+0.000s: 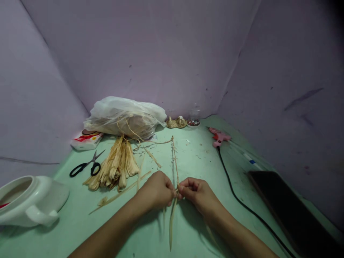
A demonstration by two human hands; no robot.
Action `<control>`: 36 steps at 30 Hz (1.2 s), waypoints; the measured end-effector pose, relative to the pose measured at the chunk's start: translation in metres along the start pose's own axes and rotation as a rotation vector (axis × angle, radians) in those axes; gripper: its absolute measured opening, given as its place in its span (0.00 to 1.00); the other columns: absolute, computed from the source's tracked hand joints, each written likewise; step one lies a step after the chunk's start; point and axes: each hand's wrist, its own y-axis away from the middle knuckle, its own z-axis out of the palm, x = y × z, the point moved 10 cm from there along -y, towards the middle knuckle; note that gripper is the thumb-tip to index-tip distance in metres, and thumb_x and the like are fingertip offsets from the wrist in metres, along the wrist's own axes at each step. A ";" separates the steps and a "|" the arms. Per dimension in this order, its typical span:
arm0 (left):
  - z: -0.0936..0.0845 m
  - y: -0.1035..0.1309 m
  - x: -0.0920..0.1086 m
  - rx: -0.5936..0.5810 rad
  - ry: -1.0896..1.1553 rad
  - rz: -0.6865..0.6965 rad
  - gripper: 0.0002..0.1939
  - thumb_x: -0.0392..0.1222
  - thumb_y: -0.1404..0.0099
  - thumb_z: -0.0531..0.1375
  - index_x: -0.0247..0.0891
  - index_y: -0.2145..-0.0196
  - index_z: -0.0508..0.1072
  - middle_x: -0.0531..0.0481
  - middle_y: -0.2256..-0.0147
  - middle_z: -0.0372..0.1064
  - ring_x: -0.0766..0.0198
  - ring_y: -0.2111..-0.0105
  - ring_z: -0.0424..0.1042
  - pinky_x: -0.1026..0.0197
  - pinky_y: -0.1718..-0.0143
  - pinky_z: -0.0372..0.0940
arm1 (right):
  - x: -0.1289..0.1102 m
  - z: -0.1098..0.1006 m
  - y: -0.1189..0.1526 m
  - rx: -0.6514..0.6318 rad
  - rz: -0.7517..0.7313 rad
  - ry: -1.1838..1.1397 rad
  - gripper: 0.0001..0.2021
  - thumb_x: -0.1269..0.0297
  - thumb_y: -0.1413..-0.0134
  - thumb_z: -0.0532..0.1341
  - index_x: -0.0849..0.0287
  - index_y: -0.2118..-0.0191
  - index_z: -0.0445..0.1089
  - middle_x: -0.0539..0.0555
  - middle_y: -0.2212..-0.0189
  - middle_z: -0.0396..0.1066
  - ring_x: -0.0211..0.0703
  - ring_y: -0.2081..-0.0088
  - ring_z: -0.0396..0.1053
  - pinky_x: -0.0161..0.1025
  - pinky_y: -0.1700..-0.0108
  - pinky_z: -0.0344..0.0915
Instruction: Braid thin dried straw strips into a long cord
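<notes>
A thin twisted cord (175, 163) of dried plant fibre runs toward me from a point on the table near the wall. My left hand (161, 189) pinches its near end, fingers closed. Right beside it, my right hand (194, 191) is also closed in a pinch on the same cord. Loose flat fibre strips (171, 229) hang below both hands. To the left of my left hand lies a tied bundle of dried fibre strips (118, 165), with single strips (126, 190) scattered near it.
Black-handled scissors (87, 165) lie left of the bundle. A white ceramic pot (40, 200) rests at the left edge. Against the wall are a plastic bag (126, 116), a woven piece (176, 123) and a small container (194, 122). On the right are a pink glue gun (219, 136), its cable and a black slab (290, 211).
</notes>
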 end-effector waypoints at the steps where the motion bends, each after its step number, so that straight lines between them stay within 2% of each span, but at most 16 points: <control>1: -0.003 0.004 0.003 0.043 -0.081 0.016 0.07 0.38 0.56 0.54 0.34 0.85 0.69 0.53 0.88 0.57 0.69 0.84 0.56 0.66 0.80 0.49 | 0.000 0.000 0.001 0.007 0.007 -0.008 0.07 0.65 0.65 0.63 0.63 0.80 0.66 0.52 0.84 0.67 0.34 0.79 0.62 0.33 0.73 0.56; 4: -0.008 0.022 0.017 0.209 -0.288 0.066 0.08 0.40 0.55 0.55 0.36 0.87 0.67 0.52 0.87 0.54 0.66 0.82 0.57 0.64 0.77 0.49 | 0.002 -0.001 0.004 0.021 0.039 -0.030 0.06 0.66 0.64 0.62 0.63 0.80 0.66 0.51 0.84 0.66 0.34 0.80 0.61 0.32 0.75 0.54; 7: 0.003 0.037 0.031 0.280 -0.383 0.132 0.05 0.38 0.54 0.55 0.37 0.84 0.68 0.49 0.84 0.55 0.63 0.79 0.59 0.62 0.75 0.49 | 0.006 -0.003 0.006 0.054 0.086 -0.019 0.05 0.67 0.64 0.61 0.63 0.79 0.65 0.49 0.86 0.63 0.31 0.83 0.57 0.31 0.80 0.50; 9: 0.011 0.039 0.035 0.229 -0.391 0.169 0.05 0.38 0.54 0.56 0.37 0.84 0.67 0.50 0.84 0.55 0.63 0.80 0.58 0.62 0.75 0.50 | 0.006 -0.004 0.006 0.063 0.103 -0.016 0.04 0.69 0.64 0.61 0.63 0.80 0.65 0.47 0.87 0.61 0.28 0.85 0.53 0.30 0.82 0.46; 11: 0.012 0.034 0.033 0.130 -0.343 0.160 0.09 0.41 0.53 0.56 0.36 0.86 0.65 0.51 0.86 0.53 0.65 0.82 0.57 0.63 0.77 0.49 | 0.006 -0.003 0.006 0.048 0.127 -0.020 0.04 0.69 0.63 0.60 0.63 0.79 0.64 0.46 0.87 0.61 0.27 0.87 0.51 0.30 0.83 0.43; 12: 0.009 0.031 0.031 0.090 -0.293 0.144 0.11 0.43 0.53 0.56 0.36 0.87 0.63 0.52 0.87 0.53 0.66 0.83 0.57 0.64 0.79 0.49 | 0.006 -0.002 0.006 0.035 0.139 -0.025 0.04 0.70 0.62 0.60 0.63 0.79 0.64 0.46 0.87 0.62 0.26 0.87 0.49 0.29 0.84 0.42; 14: -0.013 0.023 0.029 0.149 -0.134 0.117 0.11 0.43 0.50 0.53 0.35 0.84 0.65 0.52 0.86 0.56 0.68 0.84 0.58 0.65 0.81 0.50 | 0.005 0.001 0.006 0.002 0.160 -0.022 0.04 0.69 0.61 0.59 0.63 0.80 0.63 0.46 0.87 0.62 0.24 0.89 0.46 0.30 0.84 0.39; 15: -0.022 0.019 0.023 0.171 -0.001 0.067 0.09 0.42 0.49 0.52 0.34 0.79 0.67 0.52 0.83 0.60 0.69 0.84 0.59 0.66 0.82 0.51 | 0.005 0.002 0.006 -0.014 0.167 -0.019 0.05 0.69 0.61 0.59 0.63 0.80 0.63 0.45 0.88 0.60 0.24 0.89 0.44 0.30 0.85 0.38; 16: -0.023 0.014 0.015 0.149 0.154 -0.005 0.09 0.40 0.49 0.52 0.34 0.72 0.68 0.52 0.81 0.62 0.69 0.86 0.59 0.66 0.83 0.51 | 0.005 0.002 0.007 -0.027 0.168 -0.021 0.05 0.68 0.61 0.59 0.63 0.80 0.63 0.45 0.89 0.60 0.24 0.90 0.43 0.30 0.85 0.38; 18: -0.006 0.007 0.003 -0.005 0.462 -0.128 0.15 0.35 0.51 0.53 0.32 0.62 0.64 0.50 0.77 0.66 0.70 0.88 0.60 0.67 0.86 0.52 | 0.004 0.004 0.007 -0.048 0.157 -0.036 0.06 0.68 0.61 0.59 0.63 0.81 0.63 0.45 0.89 0.60 0.25 0.89 0.47 0.29 0.84 0.40; 19: 0.007 0.005 0.002 -0.102 0.588 -0.160 0.16 0.34 0.52 0.53 0.31 0.62 0.63 0.50 0.76 0.66 0.71 0.88 0.61 0.67 0.87 0.53 | 0.005 0.004 0.006 -0.055 0.148 -0.048 0.06 0.68 0.62 0.60 0.63 0.81 0.63 0.46 0.88 0.61 0.26 0.88 0.50 0.29 0.84 0.42; 21: 0.027 0.003 0.004 -0.243 0.747 -0.164 0.12 0.32 0.53 0.54 0.29 0.67 0.65 0.48 0.75 0.66 0.71 0.86 0.62 0.68 0.87 0.56 | 0.006 0.004 0.004 -0.069 0.122 -0.068 0.05 0.68 0.63 0.60 0.63 0.80 0.63 0.48 0.85 0.64 0.28 0.86 0.55 0.29 0.82 0.47; 24: 0.041 0.001 0.002 -0.308 0.796 -0.162 0.04 0.31 0.54 0.54 0.28 0.76 0.65 0.48 0.79 0.65 0.70 0.85 0.64 0.67 0.86 0.60 | 0.004 0.006 0.000 -0.111 0.064 -0.069 0.05 0.68 0.63 0.60 0.64 0.78 0.63 0.49 0.84 0.66 0.30 0.83 0.60 0.30 0.78 0.53; 26: 0.042 -0.001 -0.003 -0.292 0.763 -0.181 0.03 0.30 0.55 0.53 0.28 0.79 0.65 0.50 0.83 0.63 0.71 0.87 0.63 0.69 0.87 0.59 | 0.000 0.006 -0.002 -0.144 0.023 -0.034 0.05 0.69 0.64 0.60 0.64 0.78 0.64 0.49 0.84 0.66 0.32 0.81 0.62 0.31 0.75 0.55; 30: 0.031 -0.006 -0.012 -0.157 0.671 -0.187 0.01 0.31 0.56 0.55 0.30 0.82 0.64 0.53 0.88 0.59 0.71 0.90 0.59 0.69 0.91 0.54 | -0.006 0.005 -0.004 -0.202 -0.048 0.128 0.03 0.71 0.63 0.58 0.63 0.76 0.64 0.50 0.81 0.67 0.32 0.78 0.62 0.30 0.74 0.56; 36: 0.028 -0.010 -0.012 -0.101 0.580 -0.154 0.03 0.32 0.57 0.54 0.32 0.85 0.62 0.55 0.90 0.58 0.71 0.91 0.57 0.69 0.92 0.51 | -0.027 0.006 0.007 -0.189 -0.303 0.523 0.06 0.69 0.55 0.55 0.62 0.70 0.66 0.51 0.77 0.69 0.34 0.76 0.62 0.30 0.75 0.55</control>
